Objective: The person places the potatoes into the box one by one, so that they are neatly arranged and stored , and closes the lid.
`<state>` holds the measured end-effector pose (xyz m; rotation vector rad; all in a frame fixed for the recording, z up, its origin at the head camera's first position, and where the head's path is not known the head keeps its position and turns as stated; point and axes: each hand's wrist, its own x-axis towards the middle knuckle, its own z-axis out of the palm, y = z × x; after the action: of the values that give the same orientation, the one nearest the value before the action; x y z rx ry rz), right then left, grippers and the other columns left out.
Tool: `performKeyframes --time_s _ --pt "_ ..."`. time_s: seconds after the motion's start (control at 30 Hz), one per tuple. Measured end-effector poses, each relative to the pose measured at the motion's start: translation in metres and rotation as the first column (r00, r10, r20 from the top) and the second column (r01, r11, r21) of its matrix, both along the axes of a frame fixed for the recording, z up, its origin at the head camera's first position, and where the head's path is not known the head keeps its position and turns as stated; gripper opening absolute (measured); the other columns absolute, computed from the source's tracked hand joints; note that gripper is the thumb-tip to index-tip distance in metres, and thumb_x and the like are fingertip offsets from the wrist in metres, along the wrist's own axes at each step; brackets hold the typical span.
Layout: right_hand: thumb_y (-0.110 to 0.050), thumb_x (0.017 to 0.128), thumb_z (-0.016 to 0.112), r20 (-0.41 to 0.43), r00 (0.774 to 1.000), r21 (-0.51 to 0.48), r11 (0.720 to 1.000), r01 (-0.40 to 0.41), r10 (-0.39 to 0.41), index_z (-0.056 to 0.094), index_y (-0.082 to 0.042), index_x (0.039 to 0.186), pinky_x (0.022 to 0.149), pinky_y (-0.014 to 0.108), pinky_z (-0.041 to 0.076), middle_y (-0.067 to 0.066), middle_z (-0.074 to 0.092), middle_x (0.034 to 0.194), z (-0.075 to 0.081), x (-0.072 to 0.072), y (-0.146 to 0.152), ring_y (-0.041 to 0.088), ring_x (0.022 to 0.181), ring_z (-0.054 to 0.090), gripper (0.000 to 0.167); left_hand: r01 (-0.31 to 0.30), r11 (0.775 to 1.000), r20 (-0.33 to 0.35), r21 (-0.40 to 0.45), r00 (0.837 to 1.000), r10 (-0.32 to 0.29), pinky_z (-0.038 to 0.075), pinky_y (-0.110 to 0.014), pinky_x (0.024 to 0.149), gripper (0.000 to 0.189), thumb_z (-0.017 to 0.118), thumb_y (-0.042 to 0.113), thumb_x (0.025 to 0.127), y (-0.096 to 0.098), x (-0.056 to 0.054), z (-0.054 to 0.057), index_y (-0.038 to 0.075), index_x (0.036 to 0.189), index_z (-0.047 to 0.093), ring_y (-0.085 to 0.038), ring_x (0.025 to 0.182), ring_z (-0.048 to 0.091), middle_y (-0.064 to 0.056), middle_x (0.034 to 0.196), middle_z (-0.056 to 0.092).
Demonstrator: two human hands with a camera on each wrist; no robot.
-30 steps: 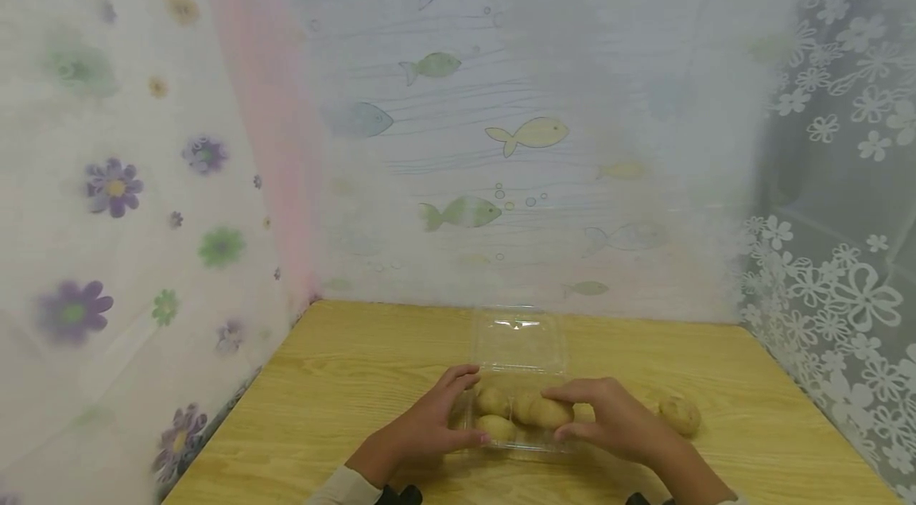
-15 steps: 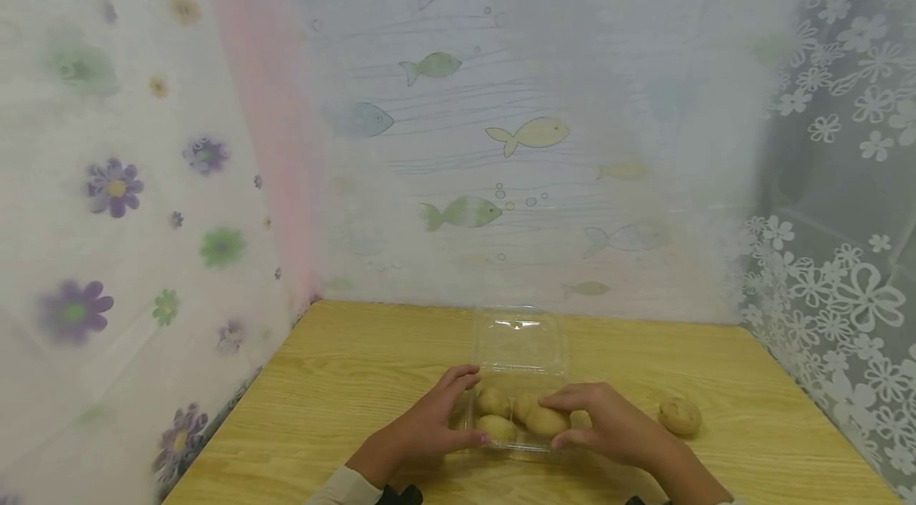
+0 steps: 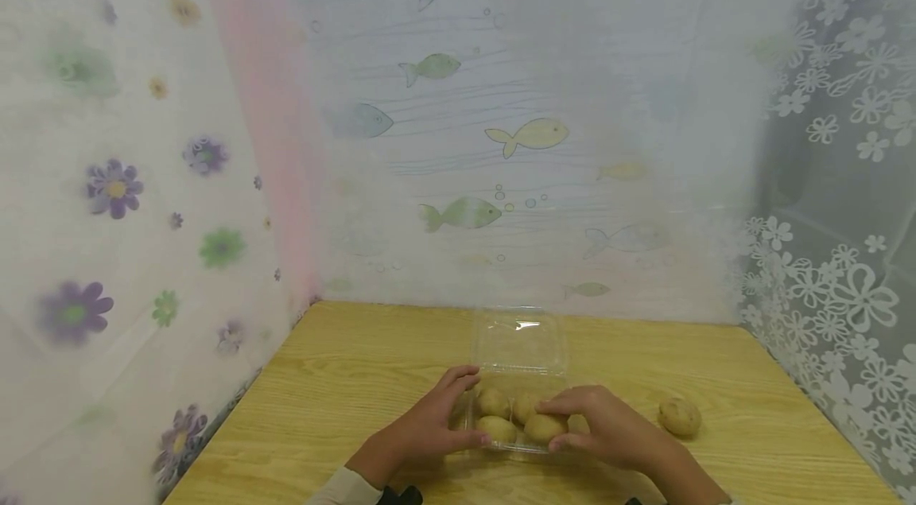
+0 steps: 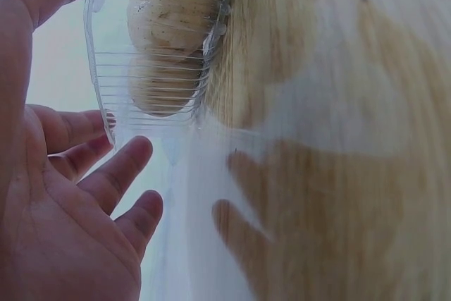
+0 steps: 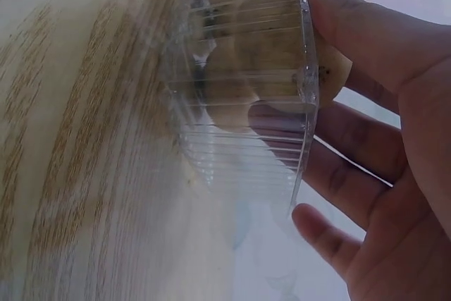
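Observation:
An open clear plastic clamshell container (image 3: 525, 448) sits near the front of the table, its lid (image 3: 518, 342) folded back. Several potatoes fill its base. My left hand (image 3: 429, 421) holds the left side, thumb at the front corner and fingers at the back; in the left wrist view, fingertips meet the rim (image 4: 99, 82). My right hand (image 3: 608, 425) grips the front-right potato (image 3: 545, 429) between thumb and fingers, inside the container. Through the ribbed wall (image 5: 239, 149) in the right wrist view, some right fingers reach inside while the little finger stays outside.
One more potato (image 3: 680, 416) lies on the wood-grain table (image 3: 372, 346), right of my right hand. Patterned sheets with fish (image 3: 529, 135) and flowers (image 3: 114, 187) enclose the back and sides.
My right hand has lowered its potato and shifted it slightly left and toward the front, uncovering more of the one behind it. The left hand and container have stayed put.

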<state>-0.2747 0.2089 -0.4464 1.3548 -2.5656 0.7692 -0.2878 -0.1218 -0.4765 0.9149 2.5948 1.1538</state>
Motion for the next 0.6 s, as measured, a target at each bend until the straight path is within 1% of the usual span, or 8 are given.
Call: performKeyframes --time_s 0.17,0.33,0.43,0.53,0.6 --pt "-0.043 0.094 0.071 -0.044 0.999 0.021 1.000 -0.012 0.013 0.073 -0.013 0.130 0.090 0.039 0.059 -0.002 0.075 0.123 0.002 0.003 -0.001 0.014 0.109 0.071 0.047 -0.002 1.000 -0.013 -0.009 1.000 0.002 0.041 -0.060 0.114 0.095 0.071 0.060 0.093 0.000 0.000 0.000 0.013 0.163 0.029 -0.031 0.152 0.035 0.004 0.170 0.020" --pt "-0.045 0.097 0.068 -0.048 0.999 0.050 0.999 0.021 -0.018 0.072 -0.017 0.132 0.096 0.051 0.053 -0.007 0.073 0.125 0.004 0.008 -0.003 0.013 0.112 0.069 0.045 -0.002 1.000 -0.022 -0.014 1.000 0.002 0.042 -0.060 0.113 0.094 0.070 0.061 0.093 0.000 0.000 -0.001 0.013 0.163 0.030 -0.030 0.151 0.036 0.003 0.170 0.021" --pt "-0.048 0.098 0.065 -0.023 0.999 0.065 0.997 0.034 -0.033 0.071 -0.019 0.133 0.099 0.063 0.048 -0.009 0.072 0.126 0.004 0.009 -0.003 0.014 0.115 0.068 0.045 -0.003 1.000 -0.031 -0.022 1.000 0.002 0.042 -0.059 0.113 0.094 0.069 0.062 0.093 0.000 0.000 -0.001 0.013 0.163 0.030 -0.030 0.151 0.036 0.003 0.169 0.021" --pt "-0.050 0.099 0.063 0.024 0.999 0.068 0.997 0.039 -0.040 0.071 -0.020 0.134 0.103 0.073 0.041 -0.010 0.070 0.128 0.004 0.010 -0.003 0.016 0.117 0.067 0.046 -0.002 1.000 -0.036 -0.027 0.999 0.001 0.041 -0.059 0.114 0.094 0.069 0.061 0.093 0.000 0.000 -0.001 0.013 0.163 0.030 -0.030 0.151 0.035 0.003 0.169 0.021" --pt "-0.050 0.099 0.063 0.056 0.998 0.062 0.997 0.040 -0.043 0.071 -0.020 0.134 0.104 0.077 0.036 -0.011 0.069 0.128 0.004 0.011 -0.003 0.017 0.118 0.066 0.047 -0.001 1.000 -0.034 -0.025 0.999 0.000 0.042 -0.060 0.114 0.094 0.069 0.061 0.093 0.001 0.001 -0.001 0.013 0.163 0.030 -0.031 0.151 0.035 0.003 0.169 0.021"
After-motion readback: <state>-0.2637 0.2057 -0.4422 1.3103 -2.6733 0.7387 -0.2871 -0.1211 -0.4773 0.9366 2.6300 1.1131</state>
